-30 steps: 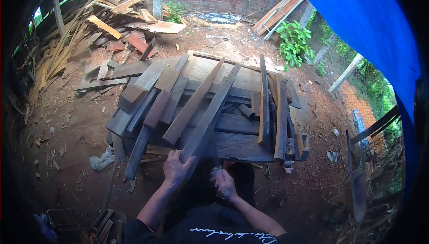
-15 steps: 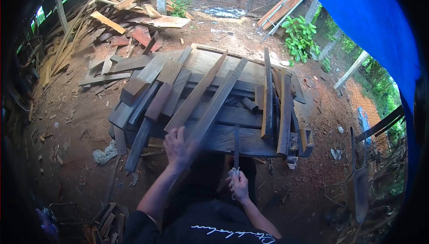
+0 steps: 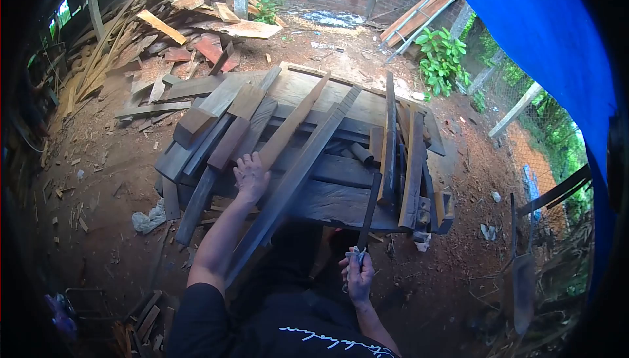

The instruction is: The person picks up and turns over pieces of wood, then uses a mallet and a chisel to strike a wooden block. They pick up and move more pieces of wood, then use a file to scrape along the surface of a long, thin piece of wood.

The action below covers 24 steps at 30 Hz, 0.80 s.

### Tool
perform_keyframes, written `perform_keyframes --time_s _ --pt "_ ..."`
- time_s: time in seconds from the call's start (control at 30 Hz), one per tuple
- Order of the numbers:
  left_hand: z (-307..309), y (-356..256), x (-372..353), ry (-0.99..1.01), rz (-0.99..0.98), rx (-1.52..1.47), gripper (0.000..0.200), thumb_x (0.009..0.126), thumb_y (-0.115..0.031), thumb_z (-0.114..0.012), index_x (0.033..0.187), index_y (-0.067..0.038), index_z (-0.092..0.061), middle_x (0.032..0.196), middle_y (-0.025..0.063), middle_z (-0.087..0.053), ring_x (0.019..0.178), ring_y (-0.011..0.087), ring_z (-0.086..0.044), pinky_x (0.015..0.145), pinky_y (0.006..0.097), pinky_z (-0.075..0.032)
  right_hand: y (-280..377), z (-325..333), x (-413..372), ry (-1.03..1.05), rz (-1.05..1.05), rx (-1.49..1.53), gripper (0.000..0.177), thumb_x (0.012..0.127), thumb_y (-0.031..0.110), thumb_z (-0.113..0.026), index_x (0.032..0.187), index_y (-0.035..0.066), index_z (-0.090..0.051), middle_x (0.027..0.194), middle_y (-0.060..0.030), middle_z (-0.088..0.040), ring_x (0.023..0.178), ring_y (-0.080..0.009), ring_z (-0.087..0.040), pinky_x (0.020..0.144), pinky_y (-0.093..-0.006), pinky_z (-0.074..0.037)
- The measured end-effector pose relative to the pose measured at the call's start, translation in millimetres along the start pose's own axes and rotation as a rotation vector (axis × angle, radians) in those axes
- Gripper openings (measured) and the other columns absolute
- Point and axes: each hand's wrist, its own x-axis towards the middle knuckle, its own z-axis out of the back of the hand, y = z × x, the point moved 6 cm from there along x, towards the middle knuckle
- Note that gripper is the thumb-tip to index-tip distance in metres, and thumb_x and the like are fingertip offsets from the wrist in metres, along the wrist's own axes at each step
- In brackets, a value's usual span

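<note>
My left hand [image 3: 251, 177] lies over the near end of a brown tapered plank [image 3: 295, 120], its fingers spread and touching the wood. Next to it a long grey-brown board [image 3: 291, 178] slants across the pile, its near end hanging past the edge beside my left forearm. My right hand [image 3: 358, 275] is closed around the pale, wrapped-looking handle of a long narrow dark blade [image 3: 370, 210]. The blade points up and away from me, its tip over a wide dark plank [image 3: 334, 202] at the front of the stack.
Wood offcuts [image 3: 229, 151] cover the stack's left side; upright-lying boards [image 3: 411, 174] sit at its right. A large scrap heap [image 3: 164, 27] stands back left. A blue tarp [image 3: 537, 37] hangs at right, near a wire fence. More offcuts [image 3: 147, 322] lie low at left.
The long board has slid down toward me along my left side. My left hand has shifted slightly up and left onto the tapered plank. The blade has moved right and now leans.
</note>
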Motion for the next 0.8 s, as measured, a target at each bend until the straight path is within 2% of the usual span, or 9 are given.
perform_keyframes --time_s 0.03,0.1,0.17,0.2,0.3,0.43,0.6,0.7,0.8 --pt "-2.6 4.0 2.3 0.006 -0.026 -0.093 0.062 0.076 -0.032 -0.074 0.124 -0.006 -0.047 0.114 0.0153 -0.051 0.110 0.0337 -0.049 0.088 0.0460 -0.043 -2.9 2.2 -1.4 0.004 -0.005 -0.007 0.025 0.101 0.022 -0.049 0.116 0.004 -0.055 0.079 -0.0023 -0.061 0.057 -0.0016 -0.050 0.047 -0.0172 -0.041" --pt "1.8 15.5 9.8 0.029 -0.051 -0.113 0.049 0.083 -0.032 -0.069 0.120 -0.005 -0.051 0.107 0.0117 -0.056 0.101 0.0261 -0.056 0.084 0.0404 -0.047 -7.2 5.7 -4.0 0.005 -0.012 -0.010 0.025 0.101 0.023 -0.049 0.116 0.004 -0.055 0.079 -0.0022 -0.062 0.057 -0.0016 -0.050 0.047 -0.0172 -0.041" --pt "-21.6 21.2 9.9 0.548 0.100 -1.141 0.041 0.091 -0.033 -0.062 0.120 -0.004 -0.054 0.102 0.0083 -0.061 0.093 0.0200 -0.060 0.086 0.0336 -0.048 -11.9 8.5 -7.9 0.011 -0.036 -0.009 0.025 0.101 0.023 -0.049 0.116 0.004 -0.056 0.079 -0.0020 -0.062 0.056 -0.0016 -0.050 0.047 -0.0171 -0.041" --pt "-16.2 22.0 3.1 0.566 0.070 -1.118 0.036 0.096 -0.032 -0.055 0.120 -0.004 -0.056 0.101 0.0051 -0.064 0.090 0.0132 -0.060 0.083 0.0299 -0.050 -14.6 10.3 -8.0 0.009 -0.039 -0.004 0.025 0.101 0.023 -0.049 0.116 0.004 -0.056 0.079 -0.0020 -0.062 0.056 -0.0016 -0.050 0.047 -0.0171 -0.041" --pt "-19.5 34.0 -10.3 0.727 0.209 -1.384 0.039 0.096 -0.031 -0.054 0.124 -0.003 -0.055 0.105 0.0096 -0.065 0.092 0.0178 -0.064 0.081 0.0318 -0.053 -24.7 14.8 -11.2 0.005 -0.082 0.008 0.025 0.101 0.023 -0.049 0.115 0.004 -0.056 0.078 -0.0018 -0.061 0.056 -0.0014 -0.050 0.047 -0.0167 -0.040" --pt "-20.4 40.4 -19.5 0.865 0.473 -1.562 0.043 0.096 -0.036 -0.053 0.116 0.002 -0.055 0.102 0.0168 -0.067 0.085 0.0239 -0.069 0.079 0.0345 -0.057 -29.1 17.4 -11.8 0.002 -0.119 0.002 0.026 0.101 0.025 -0.049 0.116 0.004 -0.056 0.078 -0.0017 -0.061 0.056 -0.0013 -0.050 0.047 -0.0166 -0.040" --pt "-18.0 27.8 -17.2 0.893 0.348 -1.428 0.042 0.090 -0.035 -0.065 0.112 0.000 -0.055 0.095 0.0125 -0.067 0.080 0.0185 -0.068 0.075 0.0326 -0.057 -39.5 23.7 -10.4 0.002 -0.139 -0.007 0.026 0.100 0.025 -0.049 0.115 0.004 -0.057 0.077 -0.0020 -0.061 0.055 -0.0022 -0.050 0.046 -0.0175 -0.039" --pt "-15.4 21.7 -20.9 0.863 0.363 -1.403 0.045 0.089 -0.029 -0.068 0.123 -0.005 -0.052 0.098 0.0081 -0.066 0.081 0.0162 -0.067 0.074 0.0331 -0.057 -52.2 28.0 -13.2 0.018 -0.184 -0.038 0.027 0.101 0.025 -0.049 0.116 0.005 -0.056 0.078 -0.0016 -0.061 0.056 -0.0014 -0.050 0.047 -0.0165 -0.040" --pt "-15.7 19.7 -24.0 0.830 0.314 -1.408 0.041 0.086 -0.031 -0.072 0.115 -0.007 -0.055 0.095 0.0070 -0.065 0.079 0.0149 -0.066 0.073 0.0318 -0.056 -57.1 30.7 -18.1 0.010 -0.217 -0.088 0.026 0.101 0.025 -0.049 0.118 0.006 -0.056 0.078 -0.0014 -0.061 0.057 -0.0013 -0.050 0.047 -0.0163 -0.041"
